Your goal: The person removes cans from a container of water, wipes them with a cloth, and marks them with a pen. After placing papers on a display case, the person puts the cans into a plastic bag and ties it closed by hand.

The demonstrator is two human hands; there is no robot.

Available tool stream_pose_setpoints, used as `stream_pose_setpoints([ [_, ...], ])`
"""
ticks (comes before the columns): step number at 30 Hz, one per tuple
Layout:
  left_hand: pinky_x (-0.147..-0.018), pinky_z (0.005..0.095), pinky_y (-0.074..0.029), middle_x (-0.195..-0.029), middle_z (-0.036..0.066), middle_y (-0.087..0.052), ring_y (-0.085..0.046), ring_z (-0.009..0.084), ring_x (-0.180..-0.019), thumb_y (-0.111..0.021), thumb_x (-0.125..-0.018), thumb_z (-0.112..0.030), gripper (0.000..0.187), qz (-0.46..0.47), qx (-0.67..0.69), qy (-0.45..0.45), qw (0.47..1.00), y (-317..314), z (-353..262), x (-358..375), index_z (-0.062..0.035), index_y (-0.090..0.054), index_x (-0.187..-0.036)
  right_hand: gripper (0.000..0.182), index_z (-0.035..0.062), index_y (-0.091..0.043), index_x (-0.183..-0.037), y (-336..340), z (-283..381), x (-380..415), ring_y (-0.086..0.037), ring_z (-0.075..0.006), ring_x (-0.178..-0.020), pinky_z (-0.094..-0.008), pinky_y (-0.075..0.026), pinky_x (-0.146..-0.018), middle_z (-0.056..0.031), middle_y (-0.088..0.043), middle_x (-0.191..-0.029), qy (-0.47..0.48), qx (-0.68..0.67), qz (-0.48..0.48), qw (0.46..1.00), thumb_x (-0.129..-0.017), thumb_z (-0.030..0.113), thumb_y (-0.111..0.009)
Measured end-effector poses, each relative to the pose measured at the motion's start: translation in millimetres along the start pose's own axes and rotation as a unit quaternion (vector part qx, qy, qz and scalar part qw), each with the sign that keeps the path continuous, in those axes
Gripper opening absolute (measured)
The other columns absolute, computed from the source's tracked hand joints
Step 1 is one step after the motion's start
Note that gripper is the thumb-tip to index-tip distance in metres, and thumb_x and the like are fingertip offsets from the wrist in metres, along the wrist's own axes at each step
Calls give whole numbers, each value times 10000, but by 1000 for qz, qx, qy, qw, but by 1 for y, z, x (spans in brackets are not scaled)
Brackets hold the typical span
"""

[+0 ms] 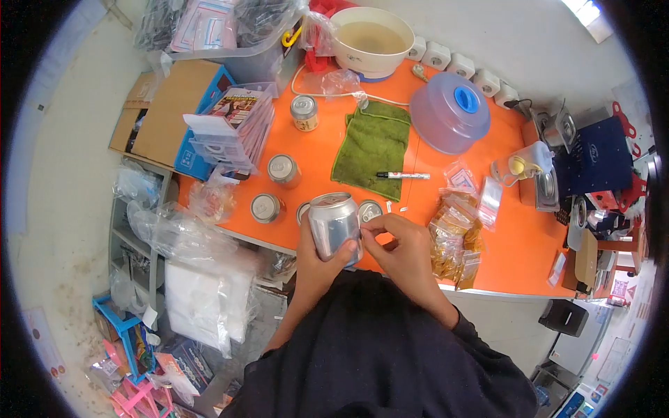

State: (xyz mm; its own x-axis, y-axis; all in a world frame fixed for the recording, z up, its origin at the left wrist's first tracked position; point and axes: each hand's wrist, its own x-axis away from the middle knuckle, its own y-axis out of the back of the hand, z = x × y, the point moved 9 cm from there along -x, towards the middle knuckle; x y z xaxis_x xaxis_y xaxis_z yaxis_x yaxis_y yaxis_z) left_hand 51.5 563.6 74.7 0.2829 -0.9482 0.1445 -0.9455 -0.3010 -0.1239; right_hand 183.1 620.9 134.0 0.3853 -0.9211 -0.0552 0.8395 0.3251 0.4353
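Observation:
My left hand [317,261] is wrapped round a silver drink can [332,226], held upright near the table's front edge. My right hand [404,244] has thumb and index finger pinched together against the can's right side; whatever sits between those fingertips is too small to make out. Just behind the held can stands another can [369,210], with one more partly hidden to its left. Further left are cans [265,208], [283,170] and a labelled can [304,113]. Small white scraps [389,207] lie by my right hand. A marker [403,175] rests across a green cloth [373,143].
Zip bags with yellow-brown contents [454,240] lie on the orange table [516,237] to the right. Behind stand a translucent purple lid [450,115] and a white basin of liquid [369,40]. A plastic file rack [240,129] and cardboard box [178,111] are at left.

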Motion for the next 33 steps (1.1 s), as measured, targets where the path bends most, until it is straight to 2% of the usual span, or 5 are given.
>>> stream_pose_setpoints([
  [13,-856,359,-456,-1043,131,-577,-556,230,-1038,-753,-598,-182,702,33,-73,-62,995,-10,-7,-63,-43,-411,-1195,75,-7,-641,-766,88,-163,-32,-611,-174,-625,-286,-471,-567,-88,-649,-694,-137,122,-185,965,-709,36,-662],
  [15,-834,376,-466,-1029,127,-587,-576,253,-1004,-765,-579,-188,694,19,-73,-85,994,-1,-13,-81,-52,-437,-1175,142,-9,-633,-863,68,-219,-24,-624,-308,-649,-388,-488,-620,-133,-643,-711,-77,369,54,924,-733,45,-627],
  [19,-800,427,-445,-1040,141,-587,-566,344,-958,-787,-546,-218,651,-40,-369,-133,919,16,-14,-123,-83,-494,-1111,286,-11,-559,-1037,54,-167,-55,-605,-377,-793,-457,-475,-710,-182,-623,-811,-1,459,89,884,-765,73,-584],
  [26,-777,440,-469,-985,168,-618,-590,372,-952,-788,-585,-164,580,1,-423,-41,905,21,48,-165,-68,-484,-1069,436,103,-512,-1146,-86,-59,-251,-601,-389,-813,-437,-487,-740,-210,-577,-990,247,120,110,955,-740,173,-652],
  [33,-876,442,-452,-1165,218,-532,-530,400,-1068,-796,-557,-32,785,-1,-345,-1,939,24,79,-166,-33,-394,-1231,676,127,-496,-1183,-132,-106,-290,-567,-374,-946,-440,-476,-791,-187,-568,-1003,104,210,211,949,-601,364,-747],
])
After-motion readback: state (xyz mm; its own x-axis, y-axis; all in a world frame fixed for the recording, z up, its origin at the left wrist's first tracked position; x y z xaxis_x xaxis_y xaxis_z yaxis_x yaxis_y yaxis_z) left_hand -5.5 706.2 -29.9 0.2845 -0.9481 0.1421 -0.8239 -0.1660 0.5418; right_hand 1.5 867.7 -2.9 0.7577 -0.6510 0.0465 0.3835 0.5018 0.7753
